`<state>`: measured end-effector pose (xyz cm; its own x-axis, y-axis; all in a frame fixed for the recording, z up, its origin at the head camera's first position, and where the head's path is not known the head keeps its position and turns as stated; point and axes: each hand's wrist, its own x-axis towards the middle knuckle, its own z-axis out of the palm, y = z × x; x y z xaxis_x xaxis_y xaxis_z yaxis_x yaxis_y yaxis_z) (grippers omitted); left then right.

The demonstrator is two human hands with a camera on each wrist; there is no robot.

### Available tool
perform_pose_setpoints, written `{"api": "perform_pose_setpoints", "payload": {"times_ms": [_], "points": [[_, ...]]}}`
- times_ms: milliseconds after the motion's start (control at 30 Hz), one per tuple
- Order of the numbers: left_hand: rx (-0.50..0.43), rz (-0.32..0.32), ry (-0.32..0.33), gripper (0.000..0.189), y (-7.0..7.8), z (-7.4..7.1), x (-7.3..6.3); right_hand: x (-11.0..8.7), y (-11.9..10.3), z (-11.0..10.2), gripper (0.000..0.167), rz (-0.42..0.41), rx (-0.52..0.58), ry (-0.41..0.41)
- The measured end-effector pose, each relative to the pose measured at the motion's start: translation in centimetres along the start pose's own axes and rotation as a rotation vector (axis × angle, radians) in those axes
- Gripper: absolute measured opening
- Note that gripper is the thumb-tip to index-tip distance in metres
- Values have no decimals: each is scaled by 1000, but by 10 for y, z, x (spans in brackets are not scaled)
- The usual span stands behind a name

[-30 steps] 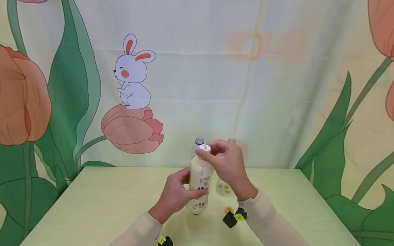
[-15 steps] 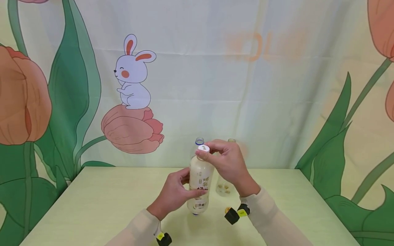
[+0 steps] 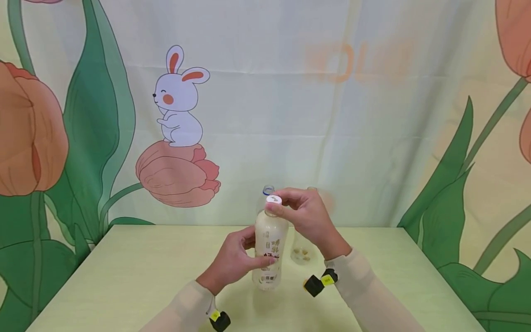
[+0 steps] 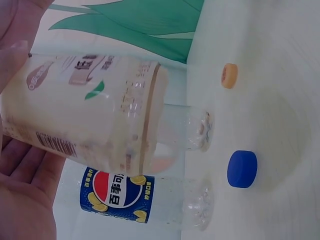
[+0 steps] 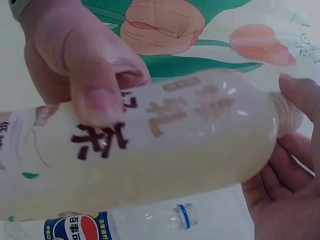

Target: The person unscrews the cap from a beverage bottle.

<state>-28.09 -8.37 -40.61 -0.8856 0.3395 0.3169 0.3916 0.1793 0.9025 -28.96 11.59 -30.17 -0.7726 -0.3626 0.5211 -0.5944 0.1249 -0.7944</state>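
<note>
My left hand (image 3: 234, 260) grips the body of a milk tea bottle (image 3: 270, 230), a clear plastic bottle with pale liquid and printed lettering. At its neck, my right hand (image 3: 309, 216) pinches the white cap (image 3: 274, 199) between thumb and fingers. The bottle is nearly upright, and its base hangs above the table in the left wrist view. A clear cola bottle (image 4: 167, 200) with a blue label stands uncapped behind it. Another clear bottle (image 3: 301, 251) stands farther right, partly behind my right hand.
A blue cap (image 4: 242, 169) and an orange cap (image 4: 229, 75) lie on the pale table (image 3: 166, 272). In the head view, the held bottle hides the blue one. A printed curtain (image 3: 265, 115) hangs along the table's back edge.
The held bottle has turned slightly, and its cap has shifted a little left. My right wrist has moved slightly right and up. Both hands keep their hold.
</note>
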Motion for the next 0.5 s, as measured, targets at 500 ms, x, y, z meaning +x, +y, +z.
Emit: {"api": "perform_pose_setpoints", "payload": {"times_ms": [500], "points": [[33,8,73,54,6,2,-1,-10,-19,22,20,19,-161,265]]}}
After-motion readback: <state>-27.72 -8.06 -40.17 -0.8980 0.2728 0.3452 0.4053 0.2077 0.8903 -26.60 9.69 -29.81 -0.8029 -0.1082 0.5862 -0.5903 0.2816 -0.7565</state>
